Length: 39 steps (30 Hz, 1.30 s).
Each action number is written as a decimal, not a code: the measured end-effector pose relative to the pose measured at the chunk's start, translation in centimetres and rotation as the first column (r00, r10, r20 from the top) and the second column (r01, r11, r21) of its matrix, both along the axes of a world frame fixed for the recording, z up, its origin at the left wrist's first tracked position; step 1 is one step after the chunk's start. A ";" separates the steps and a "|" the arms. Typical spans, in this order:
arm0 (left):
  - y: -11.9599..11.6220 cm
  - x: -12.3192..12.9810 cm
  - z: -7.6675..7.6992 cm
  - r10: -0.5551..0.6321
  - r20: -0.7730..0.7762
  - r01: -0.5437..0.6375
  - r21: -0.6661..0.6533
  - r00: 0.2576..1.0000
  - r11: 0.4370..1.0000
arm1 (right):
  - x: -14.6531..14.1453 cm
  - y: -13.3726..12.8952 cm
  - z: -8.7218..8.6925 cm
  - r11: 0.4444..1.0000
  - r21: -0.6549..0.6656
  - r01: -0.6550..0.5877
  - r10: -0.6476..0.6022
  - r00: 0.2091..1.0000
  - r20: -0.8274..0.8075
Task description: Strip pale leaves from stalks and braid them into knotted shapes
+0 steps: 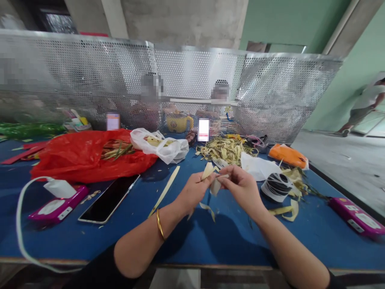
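Note:
Pale dried leaf strips point(207, 171) are pinched in my left hand point(197, 188), which has a gold bangle at the wrist. Close beside it, my right hand point(239, 182) grips a folded piece of the same leaf point(215, 187) between thumb and fingers. The two hands almost touch above the blue table point(192, 249). A thin curled strip point(208, 208) hangs below them. One long pale strip point(168, 186) lies on the table left of my hands. Beyond them is a heap of dried leaf pieces point(225, 150).
At left are a red plastic bag point(69, 156), a phone point(111, 200) and a purple power bank point(57, 206) with a white cable. At right lie a wire spool point(276, 188), an orange packet point(288, 155) and another purple device point(356, 216). Behind a perforated metal screen point(192, 68), people sit.

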<state>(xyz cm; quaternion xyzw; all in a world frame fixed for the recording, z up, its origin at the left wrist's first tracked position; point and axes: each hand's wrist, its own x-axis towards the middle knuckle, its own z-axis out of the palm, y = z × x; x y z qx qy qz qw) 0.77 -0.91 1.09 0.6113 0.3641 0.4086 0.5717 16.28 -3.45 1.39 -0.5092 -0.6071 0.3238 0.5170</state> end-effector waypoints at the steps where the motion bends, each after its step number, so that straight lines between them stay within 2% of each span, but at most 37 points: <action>1: -0.2 0.1 0.0 -0.028 0.000 0.028 -0.043 1.000 0.999 | -0.3 0.1 -0.2 1.000 0.016 0.004 -0.004 1.000 -0.013; 3: -0.2 0.2 -0.3 -0.037 0.005 0.038 -0.083 0.999 0.996 | -0.5 0.4 -0.2 1.000 0.020 -0.003 0.004 0.999 -0.048; 7: 0.2 -0.1 -0.8 0.004 -0.014 -0.005 -0.029 1.000 1.000 | 0.0 0.4 0.2 0.999 -0.027 -0.022 0.020 0.996 -0.087; 11: 0.3 -0.3 -0.8 -0.031 -0.009 0.031 -0.059 0.999 0.998 | 0.6 0.0 0.6 0.997 -0.053 -0.049 0.045 0.996 -0.079; 14: 0.0 -0.2 -0.5 -0.111 0.024 0.113 -0.150 0.994 0.982 | 1.0 -0.2 0.7 0.999 -0.017 -0.040 0.039 0.998 -0.042; 18: -0.2 -0.4 -0.2 -0.261 0.061 0.268 -0.265 0.963 0.926 | 1.3 -0.2 0.8 0.997 0.074 -0.014 0.008 0.997 0.079; 21: -0.4 -0.6 -0.2 -0.328 0.076 0.335 -0.302 0.942 0.892 | 1.5 -0.1 0.9 0.994 0.106 -0.012 -0.008 0.983 0.181; 23: -0.5 -0.6 -0.3 -0.351 0.076 0.357 -0.305 0.933 0.883 | 1.5 0.0 1.0 0.996 0.087 -0.030 0.014 0.984 0.180; 30: -0.4 -0.4 -0.9 -0.390 0.049 0.386 -0.298 0.920 0.873 | 1.4 0.3 1.0 0.991 0.031 -0.130 0.130 0.991 -0.001; 39: -0.9 -0.3 -0.6 -0.445 -0.074 0.423 -0.201 0.893 0.883 | 2.0 0.2 0.7 0.981 -0.005 -0.193 0.193 0.980 0.042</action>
